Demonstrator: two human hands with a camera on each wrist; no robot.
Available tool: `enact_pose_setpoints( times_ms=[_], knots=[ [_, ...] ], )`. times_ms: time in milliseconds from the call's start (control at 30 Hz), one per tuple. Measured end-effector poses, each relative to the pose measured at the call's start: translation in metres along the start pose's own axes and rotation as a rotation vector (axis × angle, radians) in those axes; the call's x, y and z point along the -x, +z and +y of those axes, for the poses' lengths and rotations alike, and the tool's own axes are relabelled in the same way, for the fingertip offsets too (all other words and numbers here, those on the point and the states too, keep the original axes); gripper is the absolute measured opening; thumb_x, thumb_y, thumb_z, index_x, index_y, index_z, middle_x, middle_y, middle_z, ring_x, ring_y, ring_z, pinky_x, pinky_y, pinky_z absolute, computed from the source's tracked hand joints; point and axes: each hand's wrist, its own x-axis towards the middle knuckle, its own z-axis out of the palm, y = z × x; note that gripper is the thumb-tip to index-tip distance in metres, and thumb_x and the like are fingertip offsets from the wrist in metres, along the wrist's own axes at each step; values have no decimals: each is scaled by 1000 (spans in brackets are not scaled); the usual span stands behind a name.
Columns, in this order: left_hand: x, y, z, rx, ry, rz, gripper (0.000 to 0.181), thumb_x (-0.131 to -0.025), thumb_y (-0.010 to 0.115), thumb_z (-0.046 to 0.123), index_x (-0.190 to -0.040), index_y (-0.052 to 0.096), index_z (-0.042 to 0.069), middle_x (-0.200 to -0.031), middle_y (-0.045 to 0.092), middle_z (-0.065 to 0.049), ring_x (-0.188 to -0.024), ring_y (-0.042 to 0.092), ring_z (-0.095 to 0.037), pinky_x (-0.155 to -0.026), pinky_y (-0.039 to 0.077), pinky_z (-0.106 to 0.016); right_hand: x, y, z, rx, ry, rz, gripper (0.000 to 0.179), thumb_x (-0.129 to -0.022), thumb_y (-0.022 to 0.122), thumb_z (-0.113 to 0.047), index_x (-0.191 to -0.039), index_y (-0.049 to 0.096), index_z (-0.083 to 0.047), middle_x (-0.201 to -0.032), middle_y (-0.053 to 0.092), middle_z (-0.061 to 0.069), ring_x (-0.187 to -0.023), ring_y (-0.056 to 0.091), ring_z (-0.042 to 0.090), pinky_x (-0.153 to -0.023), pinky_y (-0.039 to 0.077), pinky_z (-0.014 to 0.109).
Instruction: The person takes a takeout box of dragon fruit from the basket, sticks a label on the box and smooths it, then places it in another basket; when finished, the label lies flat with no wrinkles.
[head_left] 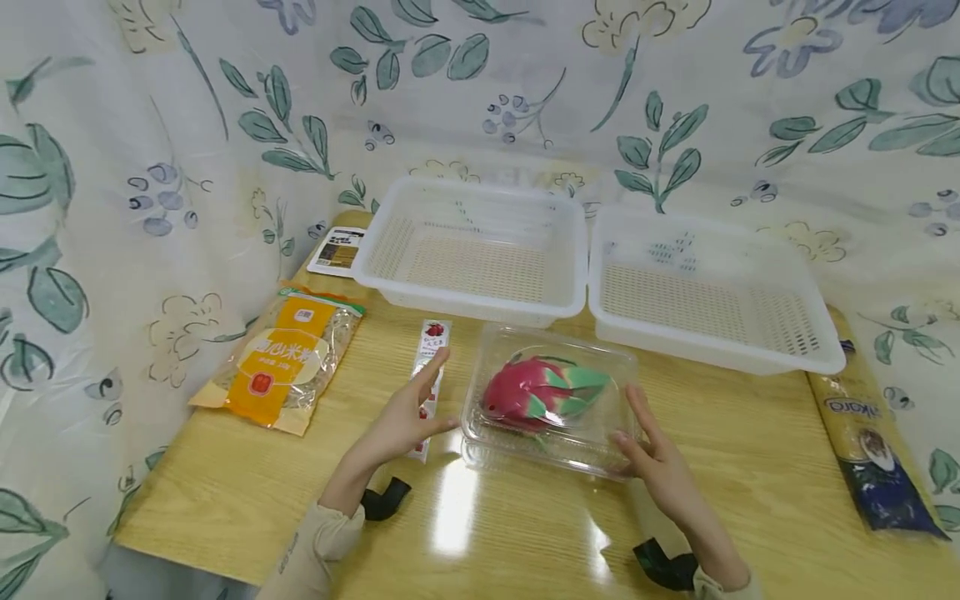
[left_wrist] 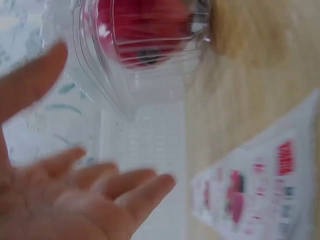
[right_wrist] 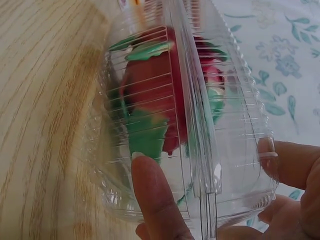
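In the head view, a clear plastic lidded box (head_left: 555,333) sits mid-table with a pink and green dragon fruit (head_left: 532,387) inside. My right hand (head_left: 660,471) holds the box's right end. In the right wrist view one fingertip (right_wrist: 150,180) presses its lower side wall, and another digit lies against the lid side. To the left of the box is my left hand (head_left: 405,421), its fingers extended and nothing in its grasp. Its thumb points at the box's left edge; contact cannot be made out. Partly under that hand lies a narrow white packet (head_left: 437,335) with red fruit pictures.
Two white perforated baskets (head_left: 468,310) (head_left: 720,354) stand along the back. An orange and clear bag (head_left: 281,362) of grain lies left, near a small white and brown packet (head_left: 337,252). On the right edge rests a gold and blue bag (head_left: 873,450).
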Motion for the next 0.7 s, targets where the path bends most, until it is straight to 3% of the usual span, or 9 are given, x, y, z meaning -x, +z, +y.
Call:
enact_pose_setpoints(
  times_ms=[133, 233, 367, 467, 567, 667, 700],
  knots=[
    [12, -6, -20, 162, -119, 233, 94, -80, 69, -9, -156, 15, 8, -161, 13, -23, -146, 19, -41, -116, 27, -48, 1, 4, -1, 2, -13, -19, 68, -103, 44, -10, -157, 2, -14, -161, -14, 20, -106, 54, -14, -70, 59, 26],
    [18, -4, -32, 118, -199, 343, 96, -72, 72, -14, -153, 24, 4, -157, 21, -27, -142, 29, -43, -111, 36, -44, 3, 6, 1, 14, -3, -28, 68, -104, 43, -13, -157, 0, -16, -161, -15, 19, -106, 53, -15, -71, 59, 26],
    [19, 4, -39, -22, -219, 440, 94, -64, 74, -19, -148, 35, 0, -152, 32, -27, -124, 50, -47, -94, 54, -43, 6, 3, 6, 39, 3, -41, 68, -104, 41, -14, -157, -2, -16, -160, -18, 19, -108, 52, -14, -72, 59, 25],
    [17, 3, -36, -188, -205, 474, 93, -63, 75, -17, -146, 37, -2, -137, 44, -27, -106, 56, -39, -81, 58, -42, 4, 3, 9, 47, -5, -48, 68, -105, 40, -13, -157, -3, -16, -159, -20, 19, -109, 51, -12, -72, 59, 24],
    [16, 2, -30, -356, -229, 466, 89, -63, 79, -10, -144, 39, -6, -122, 56, -27, -102, 56, -37, -83, 54, -47, -1, 1, 10, 72, -12, -62, 67, -105, 39, -12, -156, -4, -16, -159, -20, 19, -114, 54, -2, -72, 58, 22],
    [14, 0, -23, -444, -279, 422, 80, -65, 81, -5, -137, 46, -9, -110, 64, -24, -94, 61, -35, -79, 53, -47, -3, 0, 10, 86, -28, -68, 67, -105, 39, -11, -156, -4, -14, -159, -20, 20, -119, 53, 16, -72, 58, 22],
    [14, 0, -22, -459, -304, 403, 77, -66, 81, -2, -135, 48, -8, -106, 66, -23, -92, 62, -33, -76, 54, -45, -3, -1, 10, 86, -32, -68, 67, -105, 39, -11, -156, -4, -14, -159, -20, 21, -119, 53, 16, -72, 58, 22]
  ],
)
